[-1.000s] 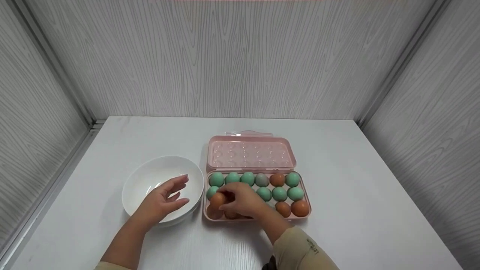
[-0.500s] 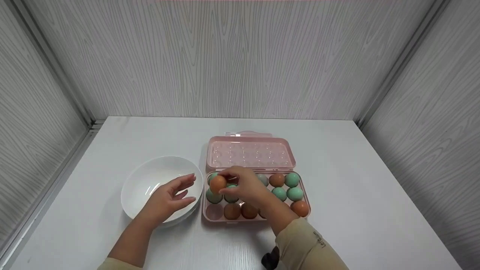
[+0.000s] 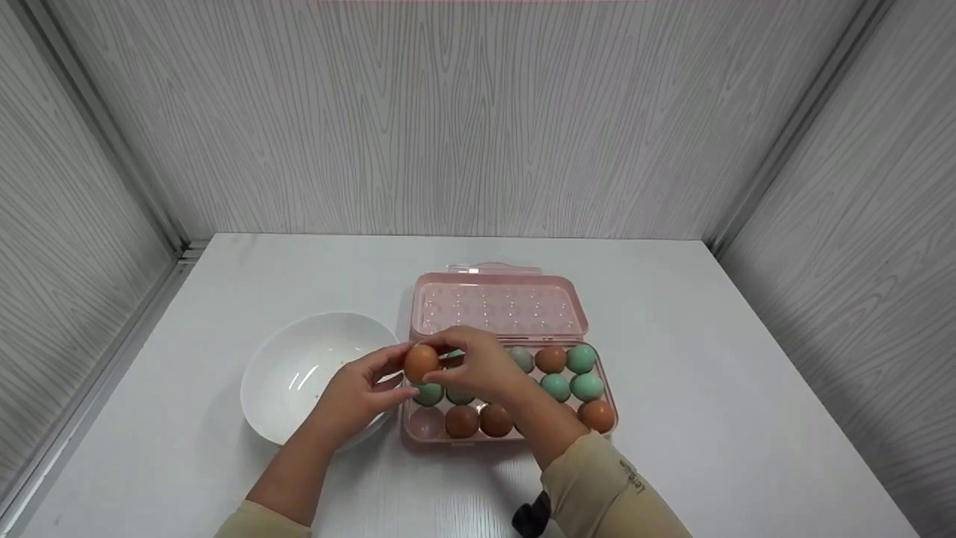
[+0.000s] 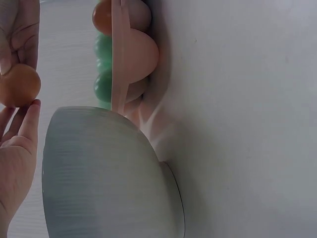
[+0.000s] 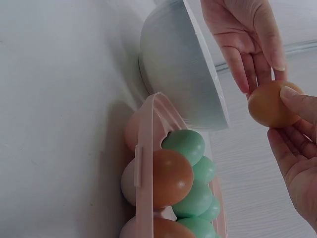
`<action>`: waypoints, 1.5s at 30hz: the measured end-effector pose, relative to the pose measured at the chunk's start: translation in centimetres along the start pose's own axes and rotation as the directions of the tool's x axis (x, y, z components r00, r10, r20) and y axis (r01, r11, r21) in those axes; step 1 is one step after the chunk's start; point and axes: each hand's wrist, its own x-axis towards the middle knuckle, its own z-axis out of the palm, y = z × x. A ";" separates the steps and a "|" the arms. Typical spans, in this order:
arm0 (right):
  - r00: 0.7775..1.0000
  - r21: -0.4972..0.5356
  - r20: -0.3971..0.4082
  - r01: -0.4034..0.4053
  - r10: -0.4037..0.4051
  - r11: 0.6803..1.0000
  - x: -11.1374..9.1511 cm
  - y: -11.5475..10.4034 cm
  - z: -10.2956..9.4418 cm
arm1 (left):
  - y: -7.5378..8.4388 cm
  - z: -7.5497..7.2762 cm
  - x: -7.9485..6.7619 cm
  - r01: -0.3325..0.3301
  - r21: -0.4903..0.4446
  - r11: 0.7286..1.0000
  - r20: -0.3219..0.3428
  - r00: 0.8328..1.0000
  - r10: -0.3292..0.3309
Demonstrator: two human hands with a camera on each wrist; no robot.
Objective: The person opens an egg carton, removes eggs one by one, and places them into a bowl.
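Note:
A brown egg (image 3: 422, 364) is held up above the left end of a pink egg carton (image 3: 511, 441). My right hand (image 3: 482, 366) pinches it between thumb and fingertips. From the other side, my left hand (image 3: 351, 400) brings straight, spread fingers up to the egg; in the right wrist view its fingertips (image 5: 240, 82) meet or nearly meet the shell. The carton lies open with green, brown and one greyish egg in rows. Its front left cup (image 3: 427, 424) holds no egg. My right hand and forearm hide several eggs.
A large white bowl (image 3: 276, 359) stands just left of the carton, partly under my left hand, with a few tiny specks inside. The carton's pink lid (image 3: 500, 306) lies folded back behind it. Pale wood-grain walls (image 3: 478, 119) enclose the white table (image 3: 694, 336).
The brown egg has risen from the carton's front left and moved slightly left in my right hand. My left hand has moved right from over the bowl to the egg.

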 end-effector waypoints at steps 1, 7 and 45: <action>1.000 0.003 0.000 0.001 -0.001 1.000 0.0 0.0 0.0 | 0.1 0.1 0.1 -0.002 -0.002 1.000 -0.006 1.000 0.002; 1.000 -0.012 -0.002 0.015 -0.015 1.000 0.1 -0.2 0.0 | 0.4 0.7 0.4 0.020 0.002 1.000 -0.037 0.999 -0.020; 1.000 0.069 -0.025 -0.014 0.016 0.997 0.1 1.4 -1.3 | -0.9 -1.3 0.6 0.099 0.089 0.991 -0.211 0.974 -0.078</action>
